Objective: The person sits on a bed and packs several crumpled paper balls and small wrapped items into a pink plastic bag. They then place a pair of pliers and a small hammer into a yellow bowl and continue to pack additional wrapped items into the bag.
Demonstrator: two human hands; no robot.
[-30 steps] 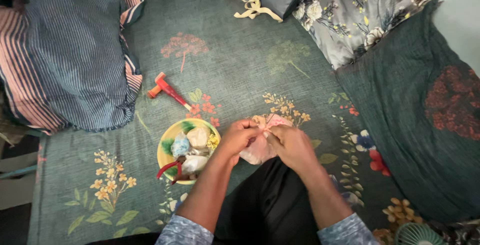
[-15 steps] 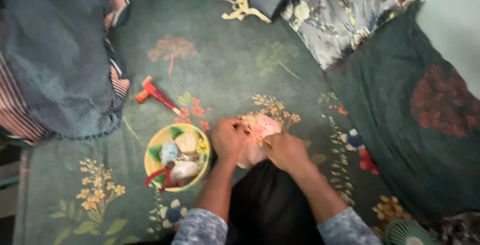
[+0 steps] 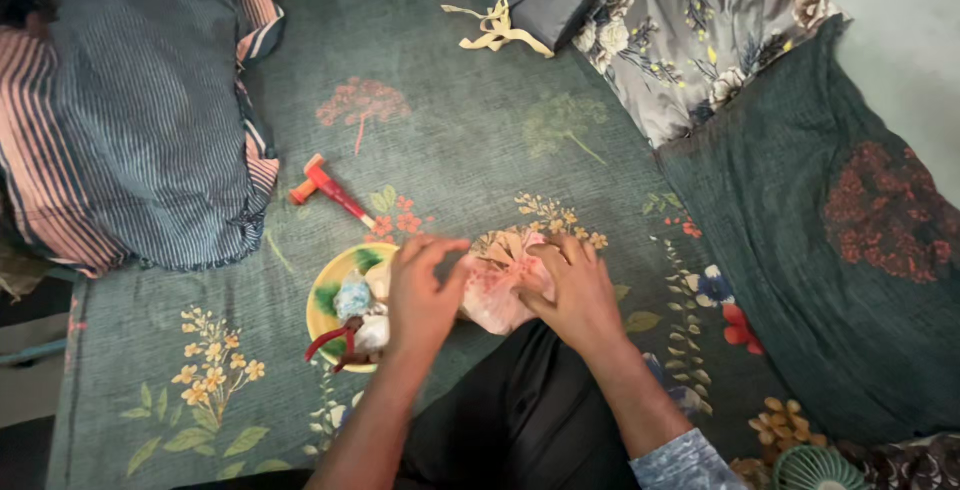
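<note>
Here, head view: I sat on a green flowered bedsheet point(image 3: 450, 140), both hands in front of my knees.
Bag: a small pinkish-white plastic pouch point(image 3: 497, 285) lay on the sheet between my hands, its top gathered into crinkled folds.
Left hand: my left hand point(image 3: 420, 295) rested at the pouch's left edge, fingers spread, partly over the yellow bowl point(image 3: 330, 290); I cannot tell whether it pinched the film.
Right hand: my right hand point(image 3: 575, 295) cupped the pouch's right side, fingers curled onto the gathered top, closed lightly on it.
Handling: I judged the pouch light, soft and slippery, its thin film easy to tear.
Where to hold: the bunched neck seemed the surest spot.
Nearby: a red-handled tool point(image 3: 330, 187) lay beyond the bowl, well apart.
</note>
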